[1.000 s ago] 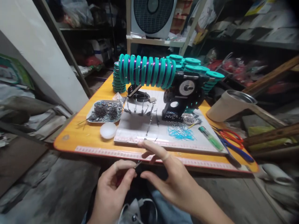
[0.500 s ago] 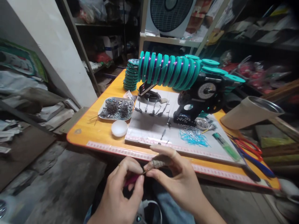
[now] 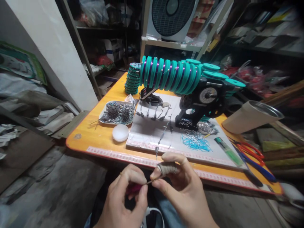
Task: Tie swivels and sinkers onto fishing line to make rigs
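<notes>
My left hand (image 3: 125,196) is closed, its thumb and forefinger pinching one end of a thin brownish rod-like piece (image 3: 149,182). Under its curled fingers shows a magenta item (image 3: 134,189), mostly hidden. The thumb and forefinger of my right hand (image 3: 182,180) close on the other end of the thin piece, with greyish tape (image 3: 167,168) wrapped round a finger. Both hands hover in front of the table's near edge. Just beyond them, a small dark cylindrical piece (image 3: 157,151) appears near the board's front edge, in line with other small dark pieces.
Teal ring spools (image 3: 171,74) fill a black machine standing on the white board (image 3: 144,136). Left of it are a tray (image 3: 102,122) of metal parts and a white bowl (image 3: 120,133). Blue pins (image 3: 196,142), a green tube (image 3: 228,150) and pliers (image 3: 258,166) lie right.
My hands have drawn slightly apart, so more of the thin piece shows between them. The small dark cylindrical piece now shows beyond my right hand. The view has shifted slightly.
</notes>
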The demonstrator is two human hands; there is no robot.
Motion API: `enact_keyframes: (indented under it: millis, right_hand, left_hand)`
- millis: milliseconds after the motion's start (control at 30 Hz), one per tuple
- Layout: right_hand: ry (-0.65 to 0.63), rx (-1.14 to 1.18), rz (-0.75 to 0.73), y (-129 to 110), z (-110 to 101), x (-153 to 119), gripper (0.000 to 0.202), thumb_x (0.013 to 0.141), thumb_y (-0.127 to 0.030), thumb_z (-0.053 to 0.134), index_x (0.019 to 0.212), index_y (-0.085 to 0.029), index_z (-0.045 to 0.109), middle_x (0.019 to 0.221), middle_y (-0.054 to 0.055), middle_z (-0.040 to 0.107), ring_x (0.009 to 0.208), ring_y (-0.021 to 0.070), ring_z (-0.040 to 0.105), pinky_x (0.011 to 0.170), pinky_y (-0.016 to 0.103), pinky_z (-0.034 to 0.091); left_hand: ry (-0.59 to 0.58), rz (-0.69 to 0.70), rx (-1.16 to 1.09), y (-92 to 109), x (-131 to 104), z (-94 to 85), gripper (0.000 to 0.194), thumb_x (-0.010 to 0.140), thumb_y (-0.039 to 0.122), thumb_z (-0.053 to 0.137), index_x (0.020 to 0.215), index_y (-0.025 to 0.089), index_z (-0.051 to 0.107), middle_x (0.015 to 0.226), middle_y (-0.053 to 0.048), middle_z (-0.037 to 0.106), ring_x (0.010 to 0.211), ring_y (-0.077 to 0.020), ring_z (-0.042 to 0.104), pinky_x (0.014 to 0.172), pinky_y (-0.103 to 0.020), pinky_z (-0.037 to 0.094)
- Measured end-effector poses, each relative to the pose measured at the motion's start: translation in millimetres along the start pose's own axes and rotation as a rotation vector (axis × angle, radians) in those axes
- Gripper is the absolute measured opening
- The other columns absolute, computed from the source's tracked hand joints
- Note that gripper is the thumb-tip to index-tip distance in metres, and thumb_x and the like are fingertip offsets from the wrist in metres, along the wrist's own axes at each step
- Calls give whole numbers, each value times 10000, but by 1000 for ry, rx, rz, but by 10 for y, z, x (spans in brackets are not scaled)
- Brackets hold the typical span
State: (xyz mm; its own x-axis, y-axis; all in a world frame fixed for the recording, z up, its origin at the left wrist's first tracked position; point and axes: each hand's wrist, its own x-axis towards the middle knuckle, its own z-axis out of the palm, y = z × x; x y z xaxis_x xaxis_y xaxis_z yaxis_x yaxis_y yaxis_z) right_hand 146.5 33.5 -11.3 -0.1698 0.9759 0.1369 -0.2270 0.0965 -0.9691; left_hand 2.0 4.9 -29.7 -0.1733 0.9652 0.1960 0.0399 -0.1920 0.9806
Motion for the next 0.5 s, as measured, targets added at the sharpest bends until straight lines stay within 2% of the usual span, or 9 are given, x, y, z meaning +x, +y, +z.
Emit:
enact_keyframes:
  millis: [67, 167, 300, 400, 500]
  right_hand:
    - [-2, 69, 23, 9, 4, -24, 378, 859, -160, 778, 1128, -323, 568, 873, -69, 747, 829, 59, 706, 796, 144, 556]
    - [-8, 160, 102, -12, 27, -48, 475, 809, -180, 831, 1177, -308, 559, 865, -55, 748, 808, 71, 705, 763, 155, 558]
    - [62, 189, 218, -79, 78, -63, 499, 767, -225, 867, 1161, -266, 564, 862, -17, 756, 789, 113, 713, 742, 215, 568]
    - [76, 171, 220, -100, 102, -69, 478, 773, -246, 858, 1147, -255, 562, 826, -15, 746, 775, 129, 698, 756, 259, 564]
    - [64, 154, 201, -80, 93, -70, 457, 778, -220, 849, 1130, -256, 561, 814, -25, 737, 768, 124, 687, 750, 254, 553]
  left_hand:
    - [-2, -6, -37, -19, -18, 16, 150, 901, 269, 603, 758, 225, 608, 760, -36, 587, 669, -157, 561, 555, -237, 409]
    - [-16, -74, -170, -27, -38, 32, 228, 906, 338, 631, 721, 211, 593, 711, -18, 561, 653, -143, 553, 563, -229, 418]
    - [-52, -211, -312, -21, -66, 21, 273, 884, 400, 688, 737, 191, 588, 701, 21, 538, 502, -58, 416, 463, -191, 331]
    - [-81, -258, -346, -35, -82, 1, 291, 883, 410, 696, 745, 181, 580, 708, 25, 528, 484, -37, 379, 439, -180, 284]
    - [-98, -263, -368, -56, -79, -4, 303, 884, 415, 698, 737, 177, 579, 713, 22, 527, 507, -41, 375, 458, -175, 303]
